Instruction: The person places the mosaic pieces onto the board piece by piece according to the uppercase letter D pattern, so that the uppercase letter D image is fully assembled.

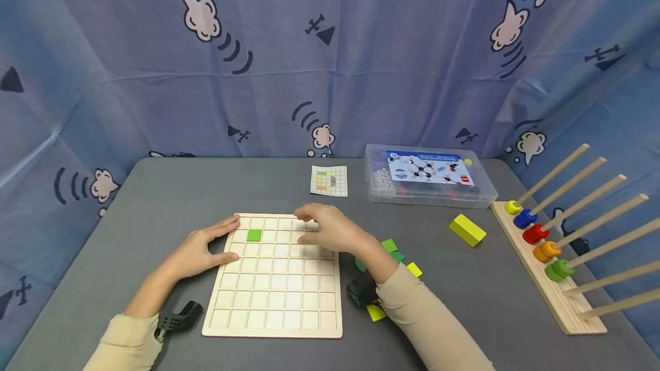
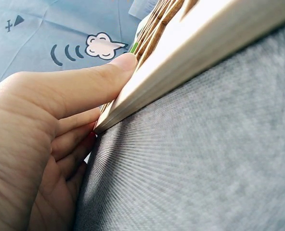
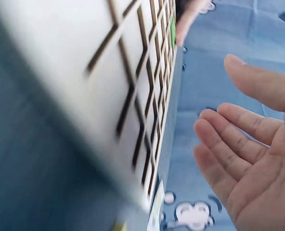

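Observation:
A pale wooden grid board [image 1: 281, 282] lies on the grey table, with one green square tile [image 1: 254, 235] in a cell near its upper left corner. My left hand [image 1: 198, 251] rests against the board's left edge, thumb and fingers spread apart; the left wrist view shows the thumb [image 2: 92, 84] touching the rim. Over the board's upper right part hovers my right hand [image 1: 330, 228], its fingers loosely bent. Nothing shows between the thumb and fingers of that hand [image 3: 258, 149] in the right wrist view.
Green and yellow tiles [image 1: 389, 245] lie beside the board, partly hidden by my right forearm. A pattern card [image 1: 337, 188] and a clear plastic case [image 1: 430, 193] are at the back. A yellow block [image 1: 467, 229] and a wooden peg stand [image 1: 588, 322] with colored rings are on the right.

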Motion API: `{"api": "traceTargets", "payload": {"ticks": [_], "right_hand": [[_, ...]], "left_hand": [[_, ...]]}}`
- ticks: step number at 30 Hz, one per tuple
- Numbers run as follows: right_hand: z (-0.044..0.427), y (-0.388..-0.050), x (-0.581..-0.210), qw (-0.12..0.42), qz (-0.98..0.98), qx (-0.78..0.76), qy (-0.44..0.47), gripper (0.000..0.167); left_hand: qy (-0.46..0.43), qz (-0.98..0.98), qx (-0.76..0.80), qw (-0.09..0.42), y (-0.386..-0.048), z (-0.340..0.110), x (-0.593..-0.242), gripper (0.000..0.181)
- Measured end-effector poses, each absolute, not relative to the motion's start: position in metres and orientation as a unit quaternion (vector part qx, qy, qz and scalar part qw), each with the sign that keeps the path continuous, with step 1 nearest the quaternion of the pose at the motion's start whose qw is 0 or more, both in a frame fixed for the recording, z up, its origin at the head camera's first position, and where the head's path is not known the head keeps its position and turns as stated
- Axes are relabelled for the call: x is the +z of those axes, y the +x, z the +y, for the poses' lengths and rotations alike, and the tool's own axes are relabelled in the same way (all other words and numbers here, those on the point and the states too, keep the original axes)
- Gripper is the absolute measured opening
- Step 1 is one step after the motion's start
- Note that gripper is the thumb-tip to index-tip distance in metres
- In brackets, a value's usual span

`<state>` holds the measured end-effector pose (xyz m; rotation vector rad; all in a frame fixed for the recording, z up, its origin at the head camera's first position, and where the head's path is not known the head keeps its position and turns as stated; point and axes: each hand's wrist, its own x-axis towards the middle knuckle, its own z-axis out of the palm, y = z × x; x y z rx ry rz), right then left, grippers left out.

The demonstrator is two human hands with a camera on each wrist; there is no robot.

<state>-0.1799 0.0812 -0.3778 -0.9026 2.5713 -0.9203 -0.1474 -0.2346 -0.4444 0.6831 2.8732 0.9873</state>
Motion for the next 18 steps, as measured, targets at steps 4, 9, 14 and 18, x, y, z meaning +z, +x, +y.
{"api": "traceTargets", "payload": {"ticks": [4, 9, 14, 18], "right_hand": [[0.113, -0.173, -0.378, 0.116, 0.892, -0.320, -0.296, 0.052], [0.155, -0.165, -0.378, 0.110, 0.902, -0.323, -0.263, 0.052], [0.197, -0.162, -0.381, 0.100, 0.907, -0.330, -0.242, 0.048], [0.225, -0.162, -0.388, 0.102, 0.909, -0.331, -0.232, 0.044]], "left_hand": [[0.222, 0.923, 0.315, 0.015, -0.147, -0.235, -0.443, 0.071], [0.220, 0.924, 0.312, 0.010, -0.147, -0.235, -0.444, 0.071], [0.222, 0.925, 0.309, 0.008, -0.149, -0.235, -0.445, 0.071], [0.227, 0.923, 0.312, 0.008, -0.149, -0.236, -0.446, 0.071]]}}
